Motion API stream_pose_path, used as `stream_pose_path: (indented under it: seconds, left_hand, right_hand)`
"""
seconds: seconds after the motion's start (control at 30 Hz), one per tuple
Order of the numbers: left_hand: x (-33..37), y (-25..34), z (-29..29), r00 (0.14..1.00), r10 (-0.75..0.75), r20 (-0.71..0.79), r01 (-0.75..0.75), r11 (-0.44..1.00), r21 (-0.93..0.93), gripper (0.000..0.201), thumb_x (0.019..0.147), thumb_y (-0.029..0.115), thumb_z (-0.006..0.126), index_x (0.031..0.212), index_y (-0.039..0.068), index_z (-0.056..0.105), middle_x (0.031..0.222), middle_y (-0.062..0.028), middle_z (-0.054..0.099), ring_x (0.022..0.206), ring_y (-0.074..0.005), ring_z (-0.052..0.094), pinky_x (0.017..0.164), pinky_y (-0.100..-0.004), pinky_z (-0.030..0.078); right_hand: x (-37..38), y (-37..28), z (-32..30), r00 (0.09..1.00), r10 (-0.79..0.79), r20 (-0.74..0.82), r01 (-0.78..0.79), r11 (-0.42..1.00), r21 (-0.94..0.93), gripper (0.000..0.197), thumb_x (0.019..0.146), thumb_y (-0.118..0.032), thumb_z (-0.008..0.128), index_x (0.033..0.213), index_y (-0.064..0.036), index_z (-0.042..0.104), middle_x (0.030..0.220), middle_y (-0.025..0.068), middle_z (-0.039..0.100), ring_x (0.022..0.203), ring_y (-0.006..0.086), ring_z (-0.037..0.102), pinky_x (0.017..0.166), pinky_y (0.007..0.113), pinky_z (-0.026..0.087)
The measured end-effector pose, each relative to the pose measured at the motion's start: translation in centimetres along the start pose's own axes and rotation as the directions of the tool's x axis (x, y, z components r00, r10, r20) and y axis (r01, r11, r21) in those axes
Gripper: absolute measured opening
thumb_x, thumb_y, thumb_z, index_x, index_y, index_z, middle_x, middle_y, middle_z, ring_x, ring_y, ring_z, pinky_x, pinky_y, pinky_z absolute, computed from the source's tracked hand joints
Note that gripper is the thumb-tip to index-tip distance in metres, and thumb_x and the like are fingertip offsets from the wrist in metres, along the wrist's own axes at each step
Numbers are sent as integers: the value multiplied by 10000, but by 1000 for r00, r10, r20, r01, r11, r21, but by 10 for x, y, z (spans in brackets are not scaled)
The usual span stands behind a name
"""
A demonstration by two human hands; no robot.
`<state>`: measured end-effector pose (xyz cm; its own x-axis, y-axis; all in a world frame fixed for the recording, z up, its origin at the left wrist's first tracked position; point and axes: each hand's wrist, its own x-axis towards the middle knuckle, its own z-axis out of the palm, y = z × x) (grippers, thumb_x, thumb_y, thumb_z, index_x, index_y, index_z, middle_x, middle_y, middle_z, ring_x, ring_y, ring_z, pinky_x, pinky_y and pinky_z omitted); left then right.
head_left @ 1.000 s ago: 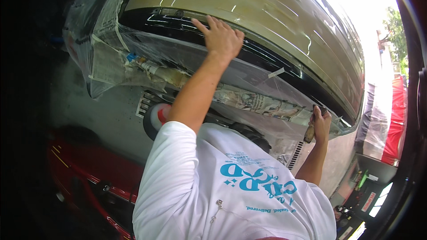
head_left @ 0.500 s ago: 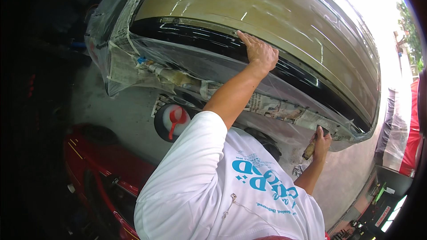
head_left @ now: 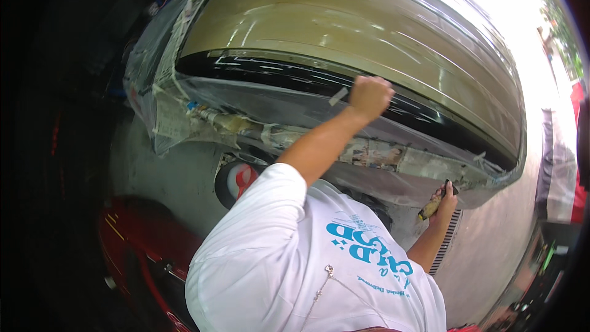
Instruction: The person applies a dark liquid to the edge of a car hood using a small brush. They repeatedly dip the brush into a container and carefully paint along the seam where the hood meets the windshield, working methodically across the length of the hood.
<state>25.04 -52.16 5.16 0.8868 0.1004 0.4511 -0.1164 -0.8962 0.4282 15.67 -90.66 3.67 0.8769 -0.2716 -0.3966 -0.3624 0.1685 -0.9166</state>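
Observation:
A gold-coloured car roof (head_left: 319, 21) spans the top of the view, with a glossy black strip (head_left: 270, 72) along its near edge. My left hand (head_left: 370, 96) is closed in a fist over that strip, slightly blurred. A short pale piece of tape (head_left: 338, 96) pokes out beside its fingers, apparently pinched in them. Lower down on the right, my right hand (head_left: 444, 201) grips a tool with a worn yellowish-brown handle (head_left: 429, 210) and a dark end. The tool's kind cannot be made out.
Clear plastic sheeting (head_left: 258, 101) and newspaper (head_left: 375, 152) mask the car's side below the black strip. A dark round tub (head_left: 224, 184) with a red dipper (head_left: 246, 177) stands on the floor. A red vehicle (head_left: 147, 233) is at lower left; a drain grate (head_left: 447, 240) lies beside my right arm.
My left hand, earlier with fingers stretched along the black strip's upper edge, is now a fist with the pale tape showing. The right hand still grips the tool. The view has shifted slightly.

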Motion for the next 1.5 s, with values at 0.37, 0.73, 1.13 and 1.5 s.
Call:
stream_pose_path:
  seconds: [0.37,0.73,1.13,1.5]
  left_hand:
    - [-18,-137,-54,896,-306,-321,330,944,21,315,917,196,658,1200,59,684,1131,-133,678,1090,-355,632,937,-484,503]
    - [-14,-125,-27,919,-287,-270,288,957,-40,287,880,196,685,1143,81,699,836,-54,708,883,-298,682,798,-455,492]
    - [10,-122,-29,899,-413,-145,421,907,27,299,923,325,632,1125,108,585,869,-149,751,805,-418,711,736,-523,538]
    - [-4,-103,-45,772,-621,-135,616,784,-82,400,753,384,729,1127,245,708,1021,-127,758,997,-378,713,844,-530,560]
  right_hand:
    - [5,10,-47,977,206,53,-208,871,445,123,1005,-259,638,971,-149,595,765,8,590,623,141,583,540,279,501]
    - [-91,54,-2,956,291,34,-273,844,461,199,1032,-258,626,1192,-186,533,854,23,651,660,147,649,547,299,563]
    - [-70,19,17,999,-44,-11,45,997,68,460,1041,-263,622,1415,-96,414,881,72,622,635,132,604,469,257,472]
    - [9,4,31,983,-152,104,161,983,-91,414,1014,-271,687,1355,-86,543,1048,72,658,756,113,569,563,235,411]
